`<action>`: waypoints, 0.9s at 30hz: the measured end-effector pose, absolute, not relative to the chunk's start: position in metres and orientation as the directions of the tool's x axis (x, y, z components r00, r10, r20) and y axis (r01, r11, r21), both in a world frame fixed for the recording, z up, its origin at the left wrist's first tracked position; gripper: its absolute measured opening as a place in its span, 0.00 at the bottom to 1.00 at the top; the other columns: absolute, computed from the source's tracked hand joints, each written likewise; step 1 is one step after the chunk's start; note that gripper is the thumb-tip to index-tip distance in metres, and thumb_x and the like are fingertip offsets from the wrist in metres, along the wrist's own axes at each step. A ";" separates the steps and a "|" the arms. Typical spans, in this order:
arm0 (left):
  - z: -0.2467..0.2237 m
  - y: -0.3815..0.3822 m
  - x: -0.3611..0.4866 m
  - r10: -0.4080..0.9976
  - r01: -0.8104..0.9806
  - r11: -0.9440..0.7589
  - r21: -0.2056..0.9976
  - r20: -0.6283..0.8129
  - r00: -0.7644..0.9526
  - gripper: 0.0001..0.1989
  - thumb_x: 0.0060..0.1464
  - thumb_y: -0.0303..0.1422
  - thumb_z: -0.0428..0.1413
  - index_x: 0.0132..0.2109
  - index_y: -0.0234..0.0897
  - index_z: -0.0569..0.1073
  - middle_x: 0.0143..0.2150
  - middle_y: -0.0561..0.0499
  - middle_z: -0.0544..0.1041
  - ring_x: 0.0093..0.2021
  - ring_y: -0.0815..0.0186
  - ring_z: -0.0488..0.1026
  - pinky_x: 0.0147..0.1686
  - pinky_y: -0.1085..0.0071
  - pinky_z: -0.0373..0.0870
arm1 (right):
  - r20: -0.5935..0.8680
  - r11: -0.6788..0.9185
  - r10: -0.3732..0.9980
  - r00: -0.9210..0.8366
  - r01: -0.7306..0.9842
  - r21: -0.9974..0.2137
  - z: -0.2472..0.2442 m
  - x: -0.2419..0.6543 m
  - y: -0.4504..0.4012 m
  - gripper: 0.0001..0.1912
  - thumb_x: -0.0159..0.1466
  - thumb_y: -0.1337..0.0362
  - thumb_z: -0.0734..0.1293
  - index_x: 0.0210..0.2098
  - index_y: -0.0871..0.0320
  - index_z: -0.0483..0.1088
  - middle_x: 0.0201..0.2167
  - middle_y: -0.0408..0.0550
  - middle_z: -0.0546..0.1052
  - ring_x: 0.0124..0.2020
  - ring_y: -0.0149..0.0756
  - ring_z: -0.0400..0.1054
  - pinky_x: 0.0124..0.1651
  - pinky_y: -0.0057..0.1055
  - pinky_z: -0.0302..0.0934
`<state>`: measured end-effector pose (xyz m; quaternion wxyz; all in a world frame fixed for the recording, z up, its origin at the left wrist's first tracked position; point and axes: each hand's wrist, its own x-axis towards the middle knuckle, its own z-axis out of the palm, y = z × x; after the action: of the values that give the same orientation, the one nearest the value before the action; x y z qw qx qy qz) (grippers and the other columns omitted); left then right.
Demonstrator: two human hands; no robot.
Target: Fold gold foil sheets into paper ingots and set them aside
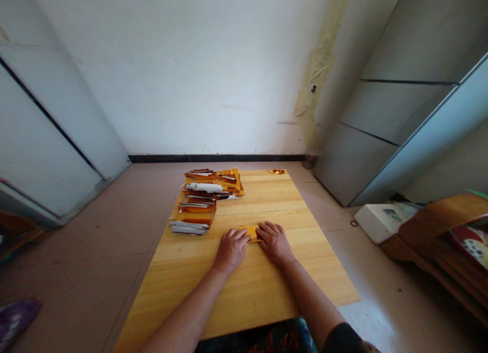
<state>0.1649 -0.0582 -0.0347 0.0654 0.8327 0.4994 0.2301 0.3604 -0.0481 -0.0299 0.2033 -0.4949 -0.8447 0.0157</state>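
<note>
Looking down at your hands, what do you see between them?

You have a small gold foil strip [251,233] lying on the wooden board [259,193], right between your left hand [231,249] and your right hand [275,242].

Are you gripping it?

No, neither hand is closed. Both lie flat and open, palms down. Your left fingertips [241,234] rest on the strip's near-left end, and your right fingers [265,229] lie over its other end. You can't tell from this view how hard you're pressing.

What's nearest after that?

Beyond your left hand, toward the board's far left corner, you have a messy pile of gold and silver foil pieces [206,200], some hanging past the board's edge. A tiny gold scrap [277,171] sits at the far edge.

And around the board?

You've got a white box [381,222] on the floor to your right, beside a wooden bench [430,236]. A purple slipper [15,317] lies at the lower left.
</note>
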 end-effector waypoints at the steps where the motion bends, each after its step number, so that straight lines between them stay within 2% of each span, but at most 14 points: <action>1: -0.034 -0.058 0.165 0.862 0.804 -0.492 0.335 0.318 0.395 0.16 0.54 0.25 0.50 0.47 0.45 0.74 0.52 0.50 0.73 0.47 0.61 0.67 0.45 0.60 0.65 | 0.348 0.510 0.838 -0.420 0.830 -0.227 -0.030 0.361 -0.048 0.18 0.62 0.64 0.62 0.52 0.50 0.67 0.56 0.50 0.67 0.58 0.42 0.56 0.56 0.42 0.51; 4: -0.031 -0.060 0.166 0.863 0.814 -0.487 0.318 0.318 0.392 0.16 0.55 0.26 0.50 0.47 0.45 0.74 0.53 0.51 0.73 0.47 0.60 0.67 0.44 0.59 0.65 | 0.420 0.526 0.814 -0.401 0.816 -0.240 -0.030 0.362 -0.050 0.19 0.60 0.64 0.64 0.51 0.53 0.68 0.57 0.53 0.66 0.57 0.45 0.56 0.54 0.43 0.52; 8: -0.030 -0.060 0.166 0.861 0.812 -0.488 0.321 0.328 0.388 0.15 0.56 0.26 0.49 0.46 0.45 0.75 0.52 0.51 0.73 0.46 0.60 0.67 0.44 0.60 0.65 | 0.431 0.591 0.786 -0.444 0.745 -0.310 -0.033 0.362 -0.051 0.09 0.63 0.64 0.62 0.41 0.52 0.73 0.43 0.48 0.76 0.47 0.38 0.65 0.51 0.37 0.54; 10: -0.032 -0.059 0.166 0.863 0.804 -0.486 0.343 0.333 0.380 0.15 0.55 0.26 0.49 0.45 0.45 0.75 0.52 0.51 0.73 0.46 0.61 0.67 0.44 0.60 0.65 | 0.437 0.586 0.794 -0.424 0.726 -0.361 -0.035 0.362 -0.050 0.09 0.64 0.63 0.62 0.37 0.52 0.74 0.39 0.46 0.77 0.43 0.36 0.67 0.49 0.35 0.56; 15: -0.037 -0.054 0.164 0.891 0.769 -0.442 0.461 0.327 0.315 0.12 0.55 0.26 0.50 0.42 0.43 0.76 0.49 0.51 0.76 0.46 0.62 0.69 0.45 0.61 0.66 | 0.439 0.542 0.829 -0.346 0.688 -0.483 -0.040 0.366 -0.045 0.09 0.64 0.61 0.62 0.36 0.53 0.74 0.37 0.46 0.78 0.41 0.36 0.69 0.47 0.34 0.59; 18: -0.038 -0.049 0.165 0.911 0.748 -0.396 0.533 0.328 0.248 0.11 0.55 0.26 0.50 0.41 0.41 0.76 0.45 0.51 0.78 0.44 0.62 0.70 0.46 0.62 0.66 | 0.403 0.474 0.872 -0.276 0.678 -0.561 -0.043 0.368 -0.040 0.11 0.63 0.60 0.61 0.37 0.54 0.74 0.36 0.47 0.78 0.39 0.36 0.70 0.45 0.33 0.62; 22: -0.034 -0.045 0.169 0.944 0.755 -0.309 0.579 0.283 0.169 0.11 0.55 0.27 0.50 0.42 0.40 0.75 0.42 0.50 0.78 0.43 0.63 0.71 0.46 0.65 0.66 | 0.313 0.304 0.942 -0.119 0.693 -0.654 -0.046 0.365 -0.033 0.12 0.62 0.61 0.61 0.41 0.56 0.73 0.37 0.49 0.78 0.39 0.37 0.71 0.44 0.31 0.63; 27: -0.031 -0.040 0.174 0.987 0.750 -0.110 0.652 0.161 0.005 0.15 0.54 0.28 0.52 0.49 0.41 0.71 0.39 0.51 0.77 0.40 0.67 0.72 0.44 0.71 0.65 | 0.234 0.159 0.972 0.006 0.716 -0.680 -0.045 0.354 -0.026 0.13 0.62 0.62 0.61 0.44 0.56 0.70 0.36 0.47 0.77 0.37 0.35 0.71 0.41 0.29 0.62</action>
<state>0.1744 -0.0398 -0.0311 0.1963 0.6813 0.6375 0.3015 0.3542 -0.0263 -0.0447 0.3427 -0.6210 -0.6797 0.1869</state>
